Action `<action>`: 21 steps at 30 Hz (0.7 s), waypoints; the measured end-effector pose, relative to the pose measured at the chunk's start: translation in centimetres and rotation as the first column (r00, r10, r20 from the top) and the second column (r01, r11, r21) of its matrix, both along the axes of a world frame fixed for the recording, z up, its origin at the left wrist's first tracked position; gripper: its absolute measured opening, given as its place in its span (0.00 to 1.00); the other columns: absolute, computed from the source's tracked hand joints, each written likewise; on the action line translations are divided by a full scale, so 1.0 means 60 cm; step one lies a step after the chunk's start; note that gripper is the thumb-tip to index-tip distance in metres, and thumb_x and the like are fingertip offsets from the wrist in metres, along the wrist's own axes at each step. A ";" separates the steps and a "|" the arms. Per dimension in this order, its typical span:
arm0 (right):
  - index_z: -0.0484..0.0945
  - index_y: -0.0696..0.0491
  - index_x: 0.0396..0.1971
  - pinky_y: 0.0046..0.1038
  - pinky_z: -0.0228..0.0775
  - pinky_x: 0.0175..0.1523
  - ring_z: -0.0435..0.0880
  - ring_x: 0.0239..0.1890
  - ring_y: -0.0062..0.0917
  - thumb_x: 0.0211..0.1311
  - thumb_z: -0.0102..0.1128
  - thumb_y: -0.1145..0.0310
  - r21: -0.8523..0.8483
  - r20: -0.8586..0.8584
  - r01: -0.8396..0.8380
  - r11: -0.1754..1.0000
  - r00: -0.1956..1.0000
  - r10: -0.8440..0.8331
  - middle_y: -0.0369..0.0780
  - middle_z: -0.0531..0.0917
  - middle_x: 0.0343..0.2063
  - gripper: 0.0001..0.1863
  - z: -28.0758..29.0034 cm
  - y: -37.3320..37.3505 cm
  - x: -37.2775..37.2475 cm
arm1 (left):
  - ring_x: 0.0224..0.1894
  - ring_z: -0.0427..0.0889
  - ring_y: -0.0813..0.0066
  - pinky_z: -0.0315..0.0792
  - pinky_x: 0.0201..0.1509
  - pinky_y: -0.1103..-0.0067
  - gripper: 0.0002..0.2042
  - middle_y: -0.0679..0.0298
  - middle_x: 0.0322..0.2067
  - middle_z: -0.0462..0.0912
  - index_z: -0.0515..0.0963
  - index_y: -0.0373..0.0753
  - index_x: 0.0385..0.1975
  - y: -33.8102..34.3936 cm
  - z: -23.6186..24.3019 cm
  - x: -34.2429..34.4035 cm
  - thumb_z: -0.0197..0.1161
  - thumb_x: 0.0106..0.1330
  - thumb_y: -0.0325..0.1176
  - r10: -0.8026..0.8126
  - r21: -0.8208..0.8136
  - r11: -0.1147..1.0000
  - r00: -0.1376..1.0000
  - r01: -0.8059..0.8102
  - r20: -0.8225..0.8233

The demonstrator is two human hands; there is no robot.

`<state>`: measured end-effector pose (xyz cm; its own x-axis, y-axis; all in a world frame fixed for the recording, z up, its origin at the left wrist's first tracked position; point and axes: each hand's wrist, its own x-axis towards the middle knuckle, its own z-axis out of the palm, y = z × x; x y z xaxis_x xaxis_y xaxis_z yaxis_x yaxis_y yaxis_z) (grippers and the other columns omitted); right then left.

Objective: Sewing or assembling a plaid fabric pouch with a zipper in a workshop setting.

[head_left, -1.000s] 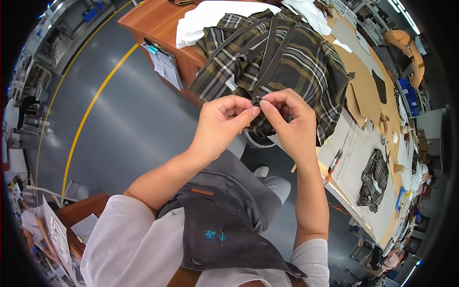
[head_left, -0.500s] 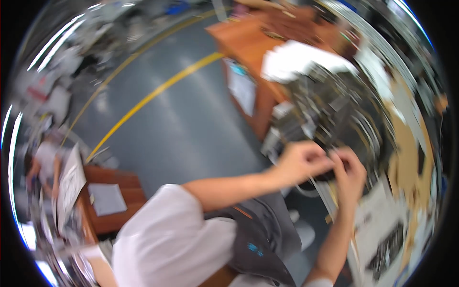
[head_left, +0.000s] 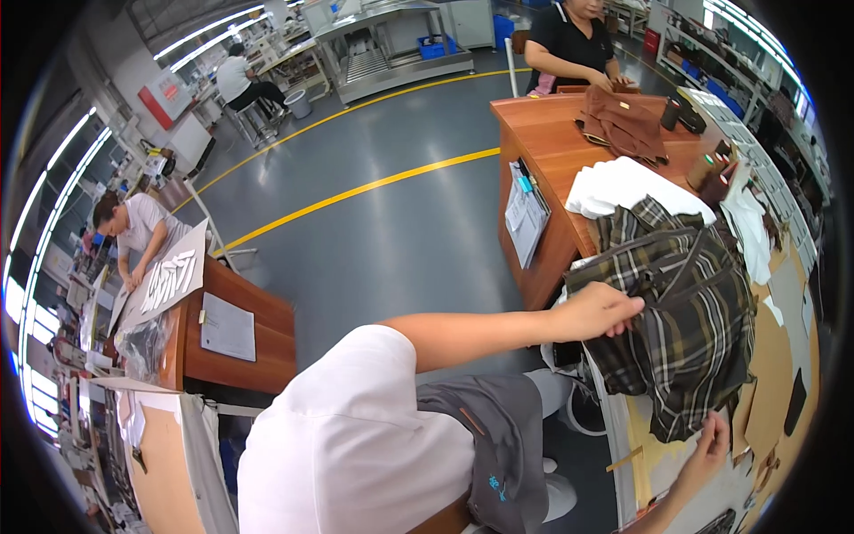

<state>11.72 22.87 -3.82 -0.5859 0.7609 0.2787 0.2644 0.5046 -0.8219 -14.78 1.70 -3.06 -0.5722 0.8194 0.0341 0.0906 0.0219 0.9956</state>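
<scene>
A pile of dark plaid fabric pieces (head_left: 694, 329), brown, black and cream with strap-like strips on top, lies at the table's near end. Over its left edge is my left hand (head_left: 598, 311), thumb and fingers closed in a pinch. Whatever it grips, if anything, is too small to make out. Lower down, by the near edge of the plaid, my right hand (head_left: 707, 449) is held with its fingers drawn together. Its grip is partly hidden, and I cannot make out anything in it.
Behind the plaid lie white cloth (head_left: 632, 191) and a brown fabric piece (head_left: 623, 120) on a wooden table (head_left: 534, 120). Thread cones (head_left: 712, 173) stand at its right. One co-worker (head_left: 569, 53) is across it; another (head_left: 147, 227) bends over a bench at left. Cardboard (head_left: 774, 356) lies at right.
My hands were together over the near side of the plaid. They are now apart, the right one lower and nearer me. The view has turned and is sharper.
</scene>
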 end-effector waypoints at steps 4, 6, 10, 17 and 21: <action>0.74 0.61 0.35 0.17 0.66 0.42 0.73 0.33 0.17 0.63 0.48 0.71 0.081 0.206 0.270 0.960 0.937 -0.281 0.36 0.76 0.31 0.09 -0.024 0.090 0.180 | 0.25 0.74 0.81 0.70 0.29 0.83 0.17 0.67 0.22 0.76 0.75 0.35 0.29 -0.026 -0.014 0.014 0.50 0.66 0.44 0.160 -0.100 0.982 0.987 -0.160 -0.015; 0.75 0.61 0.37 0.19 0.66 0.44 0.74 0.36 0.18 0.62 0.50 0.68 0.134 0.115 0.426 0.895 0.890 -0.441 0.37 0.79 0.32 0.11 -0.023 0.095 0.238 | 0.20 0.67 0.83 0.63 0.23 0.83 0.15 0.69 0.17 0.70 0.72 0.35 0.22 -0.038 -0.031 0.013 0.52 0.65 0.39 0.200 -0.012 0.979 0.964 -0.205 -0.175; 0.78 0.57 0.37 0.22 0.66 0.47 0.78 0.40 0.21 0.59 0.54 0.67 0.275 0.088 0.657 0.702 0.710 -0.699 0.40 0.81 0.35 0.11 -0.005 0.140 0.347 | 0.14 0.54 0.87 0.48 0.15 0.82 0.23 0.73 0.08 0.58 0.60 0.38 0.07 -0.056 -0.049 0.056 0.50 0.66 0.35 0.061 -0.198 0.970 0.929 -0.141 -0.365; 0.72 0.50 0.46 0.39 0.62 0.53 0.69 0.51 0.42 0.43 0.65 0.47 0.646 0.272 0.595 0.478 0.405 -0.873 0.44 0.73 0.49 0.31 -0.064 0.228 0.573 | 0.12 0.66 0.85 0.59 0.16 0.85 0.20 0.68 0.08 0.69 0.69 0.34 0.09 -0.014 -0.111 0.169 0.51 0.65 0.33 -0.425 -0.368 0.850 0.904 0.377 -0.054; 0.61 0.44 0.57 0.45 0.53 0.60 0.60 0.58 0.43 0.36 0.67 0.43 0.527 0.598 0.387 0.757 0.463 -0.654 0.43 0.63 0.58 0.45 -0.116 0.240 0.529 | 0.14 0.71 0.83 0.63 0.17 0.85 0.16 0.65 0.10 0.71 0.71 0.33 0.12 -0.004 -0.103 0.195 0.54 0.63 0.30 -0.536 -0.393 0.794 0.839 0.464 -0.091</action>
<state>43.46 37.27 -10.80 -0.1996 0.9552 0.2187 0.9729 0.2197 -0.0716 -3.07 1.47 -9.23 -0.0904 0.9668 -0.2390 0.3684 0.2554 0.8939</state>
